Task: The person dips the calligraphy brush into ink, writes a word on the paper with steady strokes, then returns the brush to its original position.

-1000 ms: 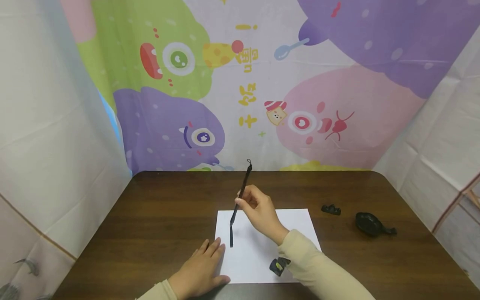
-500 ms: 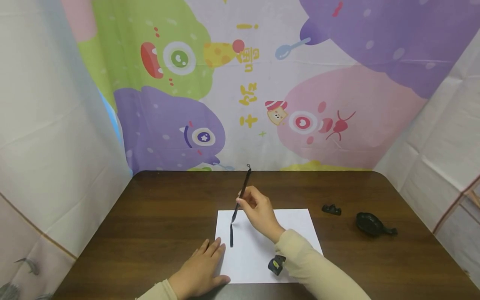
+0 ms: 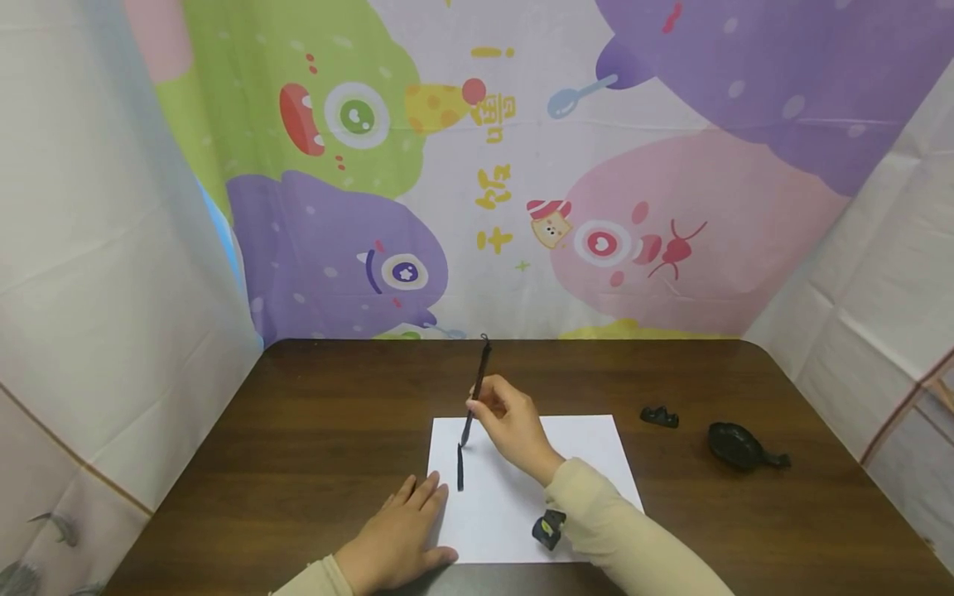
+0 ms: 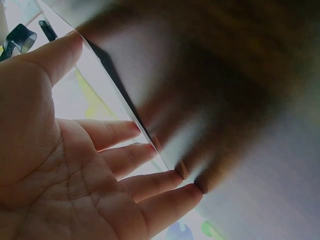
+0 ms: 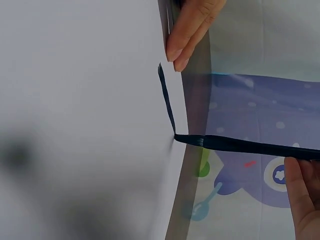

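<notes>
My right hand pinches a dark writing brush by its shaft. The brush stands nearly upright, with a small loop at its top. Its tip meets the white paper at or beside the upper end of a black ink stroke. In the right wrist view the brush reaches the end of the stroke. My left hand rests with its fingers extended on the left edge of the paper. From the left wrist view, its palm and straight fingers show along the sheet.
On the wooden table, right of the paper, lie a small black brush rest and a dark ladle-shaped dish. A black item with a yellow-green mark sits by the right sleeve. A printed curtain hangs behind.
My right hand has lowered slightly, and the brush has come down with its top tilting left. Its tip has shifted to the right side of the stroke's upper end. The left hand stays put.
</notes>
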`<state>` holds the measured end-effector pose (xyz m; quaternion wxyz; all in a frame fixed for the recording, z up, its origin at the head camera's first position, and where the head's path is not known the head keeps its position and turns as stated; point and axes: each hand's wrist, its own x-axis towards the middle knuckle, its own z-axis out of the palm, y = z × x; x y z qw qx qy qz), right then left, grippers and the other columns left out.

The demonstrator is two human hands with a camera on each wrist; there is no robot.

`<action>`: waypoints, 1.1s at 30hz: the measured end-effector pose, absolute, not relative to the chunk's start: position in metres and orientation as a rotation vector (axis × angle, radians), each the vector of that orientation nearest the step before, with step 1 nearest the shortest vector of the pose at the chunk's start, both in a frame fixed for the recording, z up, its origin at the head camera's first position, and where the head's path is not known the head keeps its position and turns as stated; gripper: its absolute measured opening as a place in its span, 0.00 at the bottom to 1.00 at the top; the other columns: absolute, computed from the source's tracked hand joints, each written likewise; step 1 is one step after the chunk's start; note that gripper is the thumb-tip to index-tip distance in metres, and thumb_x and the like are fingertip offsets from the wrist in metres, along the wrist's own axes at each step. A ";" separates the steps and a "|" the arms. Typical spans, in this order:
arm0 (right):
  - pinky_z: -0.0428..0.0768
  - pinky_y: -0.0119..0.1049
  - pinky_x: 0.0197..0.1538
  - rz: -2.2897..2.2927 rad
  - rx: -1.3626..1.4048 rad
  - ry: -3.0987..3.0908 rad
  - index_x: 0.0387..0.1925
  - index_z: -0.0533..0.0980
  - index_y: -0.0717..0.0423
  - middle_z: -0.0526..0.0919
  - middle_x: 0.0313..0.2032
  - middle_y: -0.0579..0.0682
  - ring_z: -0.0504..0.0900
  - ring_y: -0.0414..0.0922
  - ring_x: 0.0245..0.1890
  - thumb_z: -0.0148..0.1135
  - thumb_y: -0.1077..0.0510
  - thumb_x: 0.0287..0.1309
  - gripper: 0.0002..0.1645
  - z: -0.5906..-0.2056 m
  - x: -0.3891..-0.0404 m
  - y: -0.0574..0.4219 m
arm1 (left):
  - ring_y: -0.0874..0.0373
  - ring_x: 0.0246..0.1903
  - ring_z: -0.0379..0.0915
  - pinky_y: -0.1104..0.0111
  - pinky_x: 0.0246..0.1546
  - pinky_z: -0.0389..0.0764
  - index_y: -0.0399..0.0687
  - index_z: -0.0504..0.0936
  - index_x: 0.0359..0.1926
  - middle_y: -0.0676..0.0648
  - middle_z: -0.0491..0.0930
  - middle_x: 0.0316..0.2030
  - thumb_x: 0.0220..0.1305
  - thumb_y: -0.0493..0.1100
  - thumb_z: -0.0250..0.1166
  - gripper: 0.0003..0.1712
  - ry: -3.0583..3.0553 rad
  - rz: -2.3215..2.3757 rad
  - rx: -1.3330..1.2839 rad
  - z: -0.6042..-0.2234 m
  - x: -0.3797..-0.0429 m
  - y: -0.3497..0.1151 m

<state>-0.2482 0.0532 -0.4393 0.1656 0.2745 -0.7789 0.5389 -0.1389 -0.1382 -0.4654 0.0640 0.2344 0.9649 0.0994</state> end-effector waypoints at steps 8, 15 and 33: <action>0.80 0.30 0.36 1.493 0.791 -2.259 0.39 0.74 0.52 0.81 0.32 0.41 0.80 0.36 0.32 0.59 0.55 0.58 0.08 -0.441 -0.245 0.056 | 0.32 0.62 0.55 0.41 0.53 0.66 0.40 0.64 0.64 0.38 0.59 0.66 0.50 0.66 0.61 0.48 2.928 0.293 0.713 -0.466 -0.139 -0.139; 0.79 0.30 0.36 1.453 0.801 -2.280 0.39 0.74 0.51 0.81 0.31 0.41 0.79 0.35 0.32 0.59 0.55 0.58 0.08 -0.440 -0.240 0.060 | 0.32 0.62 0.55 0.41 0.53 0.65 0.40 0.64 0.64 0.38 0.59 0.66 0.50 0.66 0.61 0.48 2.922 0.301 0.703 -0.465 -0.138 -0.139; 0.80 0.30 0.35 1.528 0.806 -2.336 0.37 0.75 0.54 0.80 0.29 0.41 0.80 0.36 0.31 0.61 0.56 0.57 0.08 -0.435 -0.226 0.068 | 0.32 0.62 0.55 0.40 0.52 0.66 0.40 0.65 0.64 0.39 0.59 0.66 0.49 0.66 0.62 0.48 2.931 0.296 0.695 -0.467 -0.139 -0.138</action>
